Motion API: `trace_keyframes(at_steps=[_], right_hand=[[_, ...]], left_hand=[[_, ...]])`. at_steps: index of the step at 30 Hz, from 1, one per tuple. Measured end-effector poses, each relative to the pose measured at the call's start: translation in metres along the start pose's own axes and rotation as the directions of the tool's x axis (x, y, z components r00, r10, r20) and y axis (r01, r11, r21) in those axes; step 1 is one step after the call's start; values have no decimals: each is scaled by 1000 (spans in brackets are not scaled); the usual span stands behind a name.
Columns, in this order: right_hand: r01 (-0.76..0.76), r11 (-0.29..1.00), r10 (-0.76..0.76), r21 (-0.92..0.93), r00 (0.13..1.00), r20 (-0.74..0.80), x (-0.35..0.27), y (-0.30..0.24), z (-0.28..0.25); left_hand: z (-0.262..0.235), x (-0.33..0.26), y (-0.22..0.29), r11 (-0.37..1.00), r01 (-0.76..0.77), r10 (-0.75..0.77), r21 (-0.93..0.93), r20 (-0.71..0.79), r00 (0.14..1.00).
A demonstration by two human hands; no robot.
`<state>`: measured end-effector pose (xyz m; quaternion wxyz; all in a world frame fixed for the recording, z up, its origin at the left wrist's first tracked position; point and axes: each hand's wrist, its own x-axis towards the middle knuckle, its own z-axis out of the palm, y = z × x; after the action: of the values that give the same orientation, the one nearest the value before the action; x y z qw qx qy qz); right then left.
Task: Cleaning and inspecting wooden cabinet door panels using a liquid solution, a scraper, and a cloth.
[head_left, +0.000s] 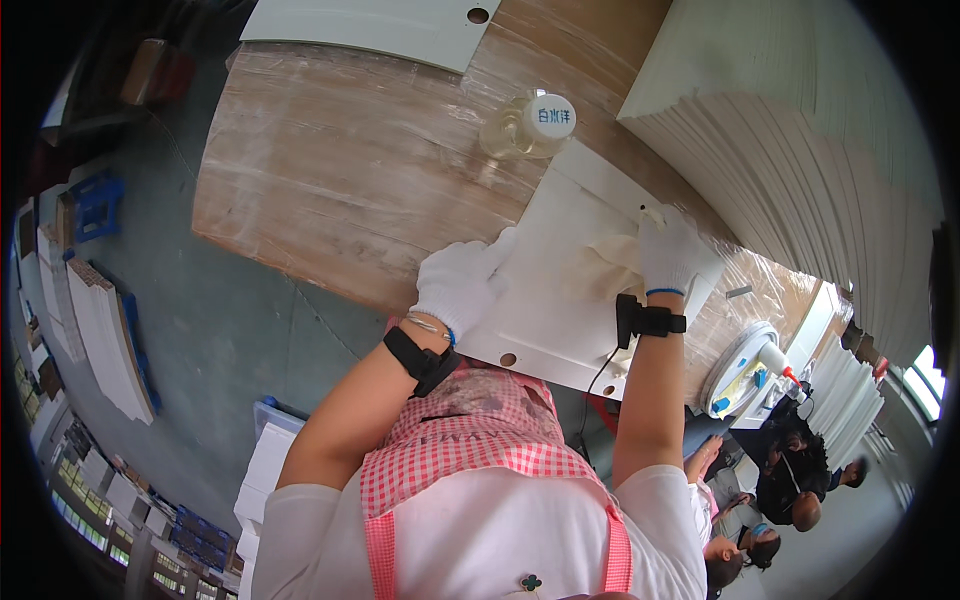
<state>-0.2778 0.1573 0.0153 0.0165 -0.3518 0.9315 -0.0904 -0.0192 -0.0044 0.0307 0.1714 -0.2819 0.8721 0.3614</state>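
Note:
A white panel with round holes near its near edge lies in front of me on the wrapped table. My left hand, in a white knit glove, rests at the panel's left edge with fingers stretched out and nothing in them. Over the right part of the panel is my right hand, also gloved, its fingers closed on a cream cloth that spreads out to its left. A small yellowish spot with dark ends shows at its fingertips; I cannot tell what it is.
Beyond the panel stands a clear jar with a white lid. A tall stack of white panels rises at the far right. To the right sits a white tub with a red-tipped bottle. Another panel lies at the far edge. Several people are at lower right.

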Motion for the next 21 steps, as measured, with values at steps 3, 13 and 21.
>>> trace_keyframes(at_steps=[3,13,21], right_hand=[[32,999,-33,42,999,33,27,-83,-1],[137,985,-149,109,982,118,30,-108,-3],[176,981,-182,85,981,64,-22,-23,-16]], left_hand=[[2,2,0,1000,-13,12,-18,-21,1000],[4,2,-3,999,-32,28,-31,-103,994],[-38,17,-20,923,86,-104,-376,-27,994]])
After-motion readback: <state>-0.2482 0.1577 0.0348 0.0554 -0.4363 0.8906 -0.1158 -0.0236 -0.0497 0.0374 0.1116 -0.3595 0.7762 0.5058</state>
